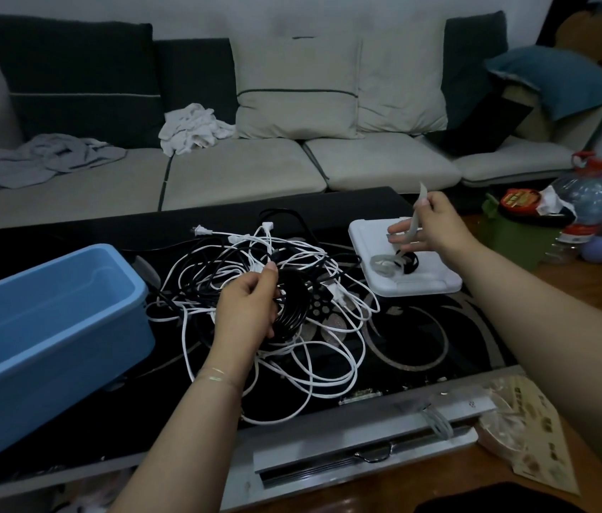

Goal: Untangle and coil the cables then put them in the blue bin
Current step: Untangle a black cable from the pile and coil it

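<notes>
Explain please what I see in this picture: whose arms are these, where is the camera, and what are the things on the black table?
No machine here: a person wears a camera on the head, looking down at their own two arms. The left hand grips a coil of black cable. The right hand pinches a pale strap above a white lid, where more straps lie. On the black table lies a tangle of white and black cables. The blue bin stands at the left; no cable shows inside it. A sofa is behind.
</notes>
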